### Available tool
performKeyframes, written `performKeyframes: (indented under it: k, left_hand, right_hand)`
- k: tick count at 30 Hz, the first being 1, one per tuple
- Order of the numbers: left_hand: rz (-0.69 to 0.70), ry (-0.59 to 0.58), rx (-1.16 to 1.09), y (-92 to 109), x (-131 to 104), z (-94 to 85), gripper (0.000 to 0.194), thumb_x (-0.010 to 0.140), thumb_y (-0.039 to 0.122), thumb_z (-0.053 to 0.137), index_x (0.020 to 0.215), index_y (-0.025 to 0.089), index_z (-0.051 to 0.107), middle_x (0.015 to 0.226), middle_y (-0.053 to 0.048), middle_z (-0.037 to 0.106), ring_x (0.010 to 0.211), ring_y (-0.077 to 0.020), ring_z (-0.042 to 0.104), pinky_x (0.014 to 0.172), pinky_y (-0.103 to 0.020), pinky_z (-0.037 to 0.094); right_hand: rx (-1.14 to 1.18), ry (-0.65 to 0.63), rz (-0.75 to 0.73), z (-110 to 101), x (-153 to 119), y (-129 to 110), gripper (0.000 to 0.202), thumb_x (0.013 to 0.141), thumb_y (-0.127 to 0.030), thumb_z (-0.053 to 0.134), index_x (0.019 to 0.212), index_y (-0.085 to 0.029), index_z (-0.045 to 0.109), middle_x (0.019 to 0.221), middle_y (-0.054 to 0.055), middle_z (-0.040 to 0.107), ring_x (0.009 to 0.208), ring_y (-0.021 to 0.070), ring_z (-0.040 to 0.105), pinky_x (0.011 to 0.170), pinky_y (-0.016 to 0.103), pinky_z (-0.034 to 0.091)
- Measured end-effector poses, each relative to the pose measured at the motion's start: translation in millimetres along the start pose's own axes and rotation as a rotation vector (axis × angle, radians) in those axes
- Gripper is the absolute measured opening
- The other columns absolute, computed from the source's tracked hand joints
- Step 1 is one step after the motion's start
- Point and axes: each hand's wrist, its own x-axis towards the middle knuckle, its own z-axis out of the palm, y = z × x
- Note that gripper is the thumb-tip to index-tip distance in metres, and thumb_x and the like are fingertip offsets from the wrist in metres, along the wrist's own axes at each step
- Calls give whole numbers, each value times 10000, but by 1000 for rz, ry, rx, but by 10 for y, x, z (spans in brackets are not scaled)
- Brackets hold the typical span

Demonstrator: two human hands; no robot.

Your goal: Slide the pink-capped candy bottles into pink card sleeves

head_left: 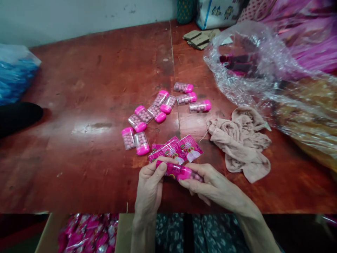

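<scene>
You have a small clear container (186,173) with a bright pink cap in your right hand (210,181), just above the near edge of the table (86,168). It is tilted slightly, cap toward your left, with pale pink balls (198,177) showing behind the cap. Your right thumb and fingers grasp its body. Your left hand (151,182) pinches a printed pink sleeve (172,170) between thumb and fingers, its end meeting the container's cap; how far one goes into the other can't be made out.

Just beyond your fingers, more flat pink sleeves (190,149) lie overlapping on the table. Past them, and off to your left, ten capped containers (143,114) of the same kind lie on their sides in a loose, slanting spread, several touching, the three farthest ones to the right.

To the right of your hands you have a crumpled beige cloth (239,140). Behind it sits a large clear plastic bag (237,88) with dark and pink items inside, and a heap of glossy magenta plastic (310,38) beyond. Pieces of cardboard (201,38) are stacked near the back, in front of a white bag (219,14) with printed figures. At your far left are a bag of blue pieces (18,75) and a black rounded object (21,117). Below the table edge, left of your lap, an open carton (125,232) holds shiny pink packets (89,232).
</scene>
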Motion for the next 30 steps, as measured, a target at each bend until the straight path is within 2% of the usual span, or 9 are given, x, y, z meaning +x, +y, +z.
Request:
performKeyframes:
  k: [3, 7, 11, 14, 17, 19, 23, 26, 30]
  left_hand:
    - [17, -21, -21, -3, 8, -21, 175, 724, 275, 659, 836, 156, 722, 802, -68, 701, 765, -196, 622, 745, -302, 469]
    - [12, -51, 55, 17, -6, -77, 233, 641, 160, 722, 874, 172, 712, 868, -52, 690, 782, -193, 622, 752, -296, 475]
    - [-32, -120, 175, 68, -28, -128, 228, 690, 134, 677, 913, 173, 702, 927, -70, 682, 768, -197, 625, 722, -301, 482]
    - [-36, -175, 189, 90, -31, -136, 219, 708, 149, 658, 921, 170, 704, 942, -80, 670, 808, -216, 619, 747, -312, 475]
    - [14, -198, 160, 73, -30, -126, 178, 714, 140, 643, 868, 180, 723, 990, -79, 648, 887, -228, 595, 807, -323, 453]
    - [8, -210, 144, 50, -31, -117, 181, 728, 135, 625, 866, 193, 727, 1007, -79, 642, 896, -223, 587, 820, -325, 443]
    - [-23, -261, 110, 24, -28, -109, 175, 723, 181, 634, 870, 171, 727, 1001, -102, 642, 913, -241, 580, 843, -336, 428]
    - [-24, -219, 77, 23, -12, -102, 201, 705, 190, 653, 894, 154, 713, 994, -108, 645, 895, -236, 586, 827, -331, 442]
    - [75, -23, -38, 18, 8, -53, 348, 634, 194, 721, 978, 185, 664, 1023, -93, 658, 844, -198, 609, 786, -307, 473]
  right_hand:
    - [53, 23, 5, 16, 23, 13, 282, 860, -405, 520, 1021, -188, 601, 594, -59, 485, 362, 17, 354, 333, 132, 269]
    - [138, 17, 20, 52, 57, 52, 283, 831, -415, 563, 968, -171, 606, 599, -54, 502, 357, 17, 374, 333, 138, 271]
    - [179, 2, 6, 79, 65, 56, 311, 757, -356, 663, 998, -170, 598, 530, -86, 450, 356, 25, 351, 342, 147, 261]
    - [122, 8, -14, 84, 56, 23, 304, 739, -350, 682, 970, -168, 602, 510, -99, 373, 377, 30, 298, 350, 163, 218]
    - [-21, 38, -30, 67, 42, 0, 204, 745, -333, 679, 778, -155, 585, 530, -86, 354, 444, 40, 294, 395, 177, 216]
    - [-110, 55, -32, 51, 34, 5, 214, 752, -314, 672, 692, -153, 545, 538, -80, 361, 473, 46, 298, 416, 186, 216]
    - [-92, 38, -4, 51, 35, 25, 204, 749, -338, 673, 740, -160, 575, 542, -79, 364, 474, 53, 289, 422, 197, 209]
    - [22, 66, -10, 76, 48, 13, 221, 716, -336, 705, 740, -161, 572, 543, -83, 362, 472, 48, 288, 423, 192, 206]
    - [154, 147, -35, 100, 60, 4, 246, 730, -329, 693, 696, -168, 510, 516, -90, 352, 427, 40, 295, 389, 185, 199]
